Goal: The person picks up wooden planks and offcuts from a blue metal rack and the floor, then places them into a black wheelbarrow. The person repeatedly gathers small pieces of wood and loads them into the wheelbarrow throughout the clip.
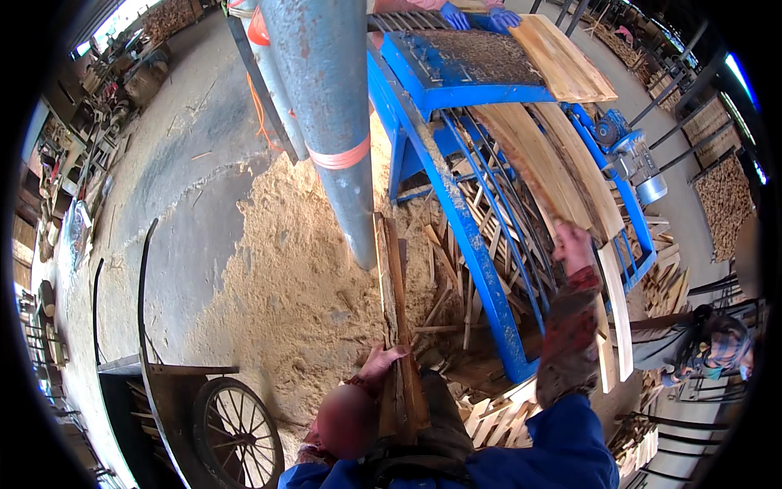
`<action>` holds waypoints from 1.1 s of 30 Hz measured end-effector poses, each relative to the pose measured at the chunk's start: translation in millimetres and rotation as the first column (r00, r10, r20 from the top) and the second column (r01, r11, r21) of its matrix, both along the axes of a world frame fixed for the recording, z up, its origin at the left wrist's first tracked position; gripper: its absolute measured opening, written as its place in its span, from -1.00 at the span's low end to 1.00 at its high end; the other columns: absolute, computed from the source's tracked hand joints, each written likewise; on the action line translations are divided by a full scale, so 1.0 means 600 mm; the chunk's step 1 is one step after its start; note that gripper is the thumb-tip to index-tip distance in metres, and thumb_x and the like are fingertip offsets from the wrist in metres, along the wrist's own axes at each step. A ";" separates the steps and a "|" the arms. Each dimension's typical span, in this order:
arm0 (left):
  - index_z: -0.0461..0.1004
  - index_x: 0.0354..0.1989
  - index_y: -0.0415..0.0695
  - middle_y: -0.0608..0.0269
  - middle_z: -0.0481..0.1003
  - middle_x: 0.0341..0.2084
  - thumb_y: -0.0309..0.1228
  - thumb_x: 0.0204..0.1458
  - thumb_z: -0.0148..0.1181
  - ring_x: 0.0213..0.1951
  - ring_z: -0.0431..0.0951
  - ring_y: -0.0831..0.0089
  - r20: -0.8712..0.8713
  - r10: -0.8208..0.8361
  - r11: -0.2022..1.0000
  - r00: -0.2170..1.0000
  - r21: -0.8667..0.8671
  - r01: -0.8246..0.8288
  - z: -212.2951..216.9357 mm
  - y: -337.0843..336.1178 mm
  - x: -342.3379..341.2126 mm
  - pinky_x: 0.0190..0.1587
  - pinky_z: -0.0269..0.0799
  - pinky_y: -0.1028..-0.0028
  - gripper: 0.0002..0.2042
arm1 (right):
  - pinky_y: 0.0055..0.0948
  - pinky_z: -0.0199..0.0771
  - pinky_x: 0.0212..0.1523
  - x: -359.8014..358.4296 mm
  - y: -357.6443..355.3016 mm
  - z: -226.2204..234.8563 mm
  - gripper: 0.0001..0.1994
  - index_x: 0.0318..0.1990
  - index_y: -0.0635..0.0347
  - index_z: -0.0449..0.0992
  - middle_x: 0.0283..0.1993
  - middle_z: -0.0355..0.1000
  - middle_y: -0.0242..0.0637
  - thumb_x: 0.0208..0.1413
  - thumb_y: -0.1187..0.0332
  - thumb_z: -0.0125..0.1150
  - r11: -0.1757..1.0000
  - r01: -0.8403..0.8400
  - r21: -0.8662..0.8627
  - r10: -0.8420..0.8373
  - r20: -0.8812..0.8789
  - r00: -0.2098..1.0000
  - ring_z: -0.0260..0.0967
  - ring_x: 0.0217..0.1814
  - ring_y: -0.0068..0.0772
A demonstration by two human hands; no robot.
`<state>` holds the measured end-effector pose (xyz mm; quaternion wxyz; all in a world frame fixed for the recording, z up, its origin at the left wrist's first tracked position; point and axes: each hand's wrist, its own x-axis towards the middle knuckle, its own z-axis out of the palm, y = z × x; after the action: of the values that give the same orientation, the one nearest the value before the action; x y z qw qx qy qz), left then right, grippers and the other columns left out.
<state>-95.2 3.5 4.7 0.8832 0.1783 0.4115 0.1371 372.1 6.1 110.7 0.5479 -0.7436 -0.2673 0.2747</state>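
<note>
My left hand [378,363] is closed around long, narrow wood strips [391,314] with rough bark edges, held upright against my body. On the right, my right arm reaches out to the blue machine [481,236]. My right hand [573,247] has its fingers curled at the near end of a bark-edged board [533,159], gripping its edge. Beside that board lies another long board [582,167]. At the far end, a co-worker's purple-gloved hands [481,18] are by a wide pale board [560,55] on the machine's top.
A thick grey-blue pipe [326,106] stands ahead of me. Sawdust [277,301] covers the floor around it. Wood offcuts [505,424] lie under and beside the machine. A cart with a spoked wheel [238,436] stands at lower left. Another person [717,346] is at far right.
</note>
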 end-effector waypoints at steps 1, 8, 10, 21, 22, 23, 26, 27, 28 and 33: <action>0.38 -0.13 -0.28 -0.01 0.56 -0.46 -0.31 -0.06 0.36 -0.42 0.62 0.22 0.017 0.036 0.999 0.999 -0.021 -0.036 -0.004 -0.003 0.001 -0.31 0.58 0.26 -0.60 | -0.66 0.11 -0.75 0.017 -0.004 0.034 -0.75 -0.42 0.05 0.46 -0.63 0.17 -0.59 0.13 0.12 0.28 1.000 0.028 -0.011 -0.027 0.005 1.000 0.07 -0.70 -0.77; 0.40 -0.11 -0.28 0.05 0.57 -0.44 -0.24 -0.03 0.34 -0.40 0.62 0.24 -0.034 0.039 0.996 0.999 -0.078 -0.041 -0.012 -0.021 -0.043 -0.29 0.57 0.27 -0.58 | -0.54 0.00 -0.66 -0.135 -0.180 0.167 -0.68 -0.51 0.11 0.31 -0.71 0.13 -0.51 0.24 0.17 0.08 0.983 -0.034 -0.178 0.089 0.310 0.947 0.06 -0.71 -0.66; 0.44 -0.12 -0.23 0.06 0.57 -0.43 -0.23 0.01 0.30 -0.39 0.61 0.27 -0.051 0.015 0.992 0.999 -0.126 -0.022 -0.003 -0.018 -0.044 -0.28 0.57 0.29 -0.62 | -0.53 0.02 -0.64 -0.220 -0.265 0.120 -0.68 -0.51 0.10 0.29 -0.70 0.15 -0.46 0.24 0.17 0.05 0.993 0.017 -0.119 0.007 0.194 0.981 0.06 -0.71 -0.61; 0.44 -0.18 -0.18 0.07 0.58 -0.42 -0.07 0.09 0.25 -0.37 0.63 0.26 -0.004 0.138 0.979 0.990 -0.148 -0.137 -0.066 -0.080 -0.123 -0.28 0.59 0.27 -0.61 | -0.52 0.11 -0.70 -0.608 -0.390 0.006 -0.76 -0.33 0.29 0.37 -0.64 0.18 -0.39 0.24 0.26 0.02 0.981 -0.076 -0.178 -0.068 -0.686 0.725 0.07 -0.71 -0.59; 0.46 -0.17 -0.20 0.10 0.59 -0.39 -0.06 0.08 0.25 -0.36 0.63 0.30 -0.001 0.154 0.979 0.988 -0.133 -0.153 -0.064 -0.083 -0.131 -0.26 0.57 0.31 -0.58 | -0.53 0.13 -0.67 -0.625 -0.375 0.001 -0.76 -0.36 0.25 0.36 -0.63 0.18 -0.41 0.25 0.25 0.01 0.978 -0.104 -0.178 -0.049 -0.690 0.722 0.10 -0.69 -0.60; 0.48 -0.15 -0.22 0.14 0.59 -0.37 -0.04 0.08 0.26 -0.34 0.62 0.34 0.000 0.171 0.978 0.985 -0.119 -0.170 -0.062 -0.087 -0.138 -0.25 0.56 0.35 -0.56 | -0.55 0.14 -0.64 -0.640 -0.358 -0.002 -0.76 -0.39 0.21 0.34 -0.62 0.18 -0.43 0.26 0.25 0.01 0.975 -0.133 -0.179 -0.029 -0.694 0.719 0.14 -0.67 -0.60; 0.50 -0.12 -0.24 0.18 0.59 -0.32 0.00 0.08 0.24 -0.31 0.61 0.41 -0.008 0.247 0.969 0.969 -0.021 -0.247 -0.083 -0.094 -0.159 -0.21 0.53 0.40 -0.51 | -0.51 0.22 -0.60 -0.681 -0.310 -0.001 -0.76 -0.34 0.24 0.41 -0.61 0.27 -0.40 0.26 0.24 0.04 0.866 -0.412 -0.283 0.232 -0.503 0.832 0.25 -0.63 -0.54; 0.50 -0.11 -0.24 0.19 0.59 -0.31 0.02 0.09 0.22 -0.30 0.61 0.42 -0.012 0.279 0.960 0.960 0.021 -0.278 -0.096 -0.097 -0.164 -0.20 0.53 0.39 -0.50 | -0.47 0.27 -0.58 -0.691 -0.296 -0.011 -0.76 -0.30 0.27 0.44 -0.61 0.32 -0.36 0.24 0.24 0.06 0.801 -0.490 -0.344 0.312 -0.458 0.832 0.30 -0.61 -0.50; 0.50 -0.10 -0.25 0.19 0.59 -0.30 0.02 0.09 0.22 -0.29 0.60 0.42 -0.008 0.311 0.950 0.950 0.041 -0.311 -0.108 -0.100 -0.168 -0.20 0.53 0.39 -0.49 | -0.43 0.30 -0.55 -0.701 -0.288 -0.014 -0.76 -0.27 0.28 0.45 -0.60 0.35 -0.30 0.22 0.25 0.09 0.770 -0.533 -0.349 0.439 -0.315 0.841 0.33 -0.60 -0.47; 0.50 -0.07 -0.26 0.18 0.59 -0.30 0.03 0.07 0.24 -0.30 0.60 0.42 -0.009 0.411 0.912 0.912 0.002 -0.411 -0.077 -0.103 -0.206 -0.19 0.53 0.37 -0.47 | -0.26 0.40 -0.45 -0.727 -0.227 -0.006 -0.77 -0.25 0.32 0.48 -0.51 0.43 0.01 0.13 0.29 0.18 0.589 -0.729 -0.347 0.771 -0.029 0.637 0.45 -0.51 -0.21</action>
<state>-218.6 -58.6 -41.6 0.8328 0.0885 0.4438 0.3189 -64.3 -130.3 107.4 0.2315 -0.6564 -0.5398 0.4735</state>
